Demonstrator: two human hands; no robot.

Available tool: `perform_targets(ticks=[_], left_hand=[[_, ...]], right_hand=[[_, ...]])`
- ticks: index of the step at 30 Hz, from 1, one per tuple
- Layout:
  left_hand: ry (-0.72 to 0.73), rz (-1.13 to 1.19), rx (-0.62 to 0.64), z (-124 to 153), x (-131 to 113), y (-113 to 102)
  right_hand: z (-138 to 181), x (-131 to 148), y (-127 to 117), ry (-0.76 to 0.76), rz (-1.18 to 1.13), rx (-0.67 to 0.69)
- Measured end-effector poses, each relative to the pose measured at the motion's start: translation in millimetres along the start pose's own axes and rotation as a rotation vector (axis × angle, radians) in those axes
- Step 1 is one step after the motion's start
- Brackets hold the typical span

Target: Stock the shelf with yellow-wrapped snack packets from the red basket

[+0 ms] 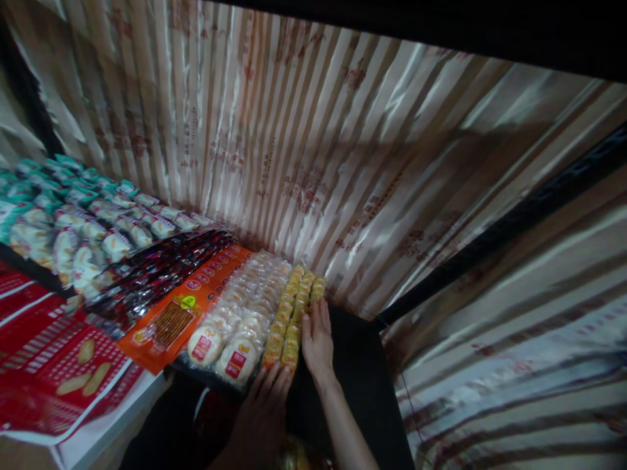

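Rows of small yellow snack packets lie on a dark shelf. Against their front end rest the outstretched fingers of my left hand. My right hand lies flat along their right side, fingers extended toward the back, holding nothing. Just left of the yellow packets are rows of round white crackers in clear wrappers with red labels. An orange snack bag with brown sticks pictured on it sits beside those crackers.
Dark shiny packets and many white and teal snack packs fill the left of the shelf. A red basket-patterned package is at the lower left. Striped plastic sheeting hangs behind; a black post slants at the right.
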State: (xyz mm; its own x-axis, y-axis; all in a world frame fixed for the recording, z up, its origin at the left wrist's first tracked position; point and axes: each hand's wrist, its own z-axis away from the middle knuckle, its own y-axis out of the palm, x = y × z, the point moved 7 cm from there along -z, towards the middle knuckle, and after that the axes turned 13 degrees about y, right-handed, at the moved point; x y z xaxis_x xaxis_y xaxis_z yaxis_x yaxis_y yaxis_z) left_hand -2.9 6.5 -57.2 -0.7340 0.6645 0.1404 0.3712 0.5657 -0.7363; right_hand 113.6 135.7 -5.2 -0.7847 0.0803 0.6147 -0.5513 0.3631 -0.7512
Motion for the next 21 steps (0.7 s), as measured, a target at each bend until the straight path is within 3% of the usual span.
perform_targets(ticks=[3, 5, 10, 15, 21], left_hand=[[-0.007, 0.005, -0.035, 0.4, 0.0, 2.6], [-0.030, 0.004, -0.062, 1.1, 0.3, 5.5], [-0.072, 0.013, -0.104, 1.1, 0.7, 10.3], [-0.057, -0.013, -0.138, 0.5, 0.5, 11.5], [-0.048, -0.013, -0.151, -0.9, 0.8, 13.1]], right_hand=[[-8.2, 22.9, 24.0, -0.060, 0.222, 0.191], [-7.7, 27.5, 34.1, -0.065, 0.326, 0.242], [-13.7, 30.8, 37.6, -0.042, 0.354, 0.219], [-26.0, 32.7, 48.4, -0.018, 0.383, 0.296], [-49.4, 34.7, 49.9, 0.006, 0.342, 0.221]])
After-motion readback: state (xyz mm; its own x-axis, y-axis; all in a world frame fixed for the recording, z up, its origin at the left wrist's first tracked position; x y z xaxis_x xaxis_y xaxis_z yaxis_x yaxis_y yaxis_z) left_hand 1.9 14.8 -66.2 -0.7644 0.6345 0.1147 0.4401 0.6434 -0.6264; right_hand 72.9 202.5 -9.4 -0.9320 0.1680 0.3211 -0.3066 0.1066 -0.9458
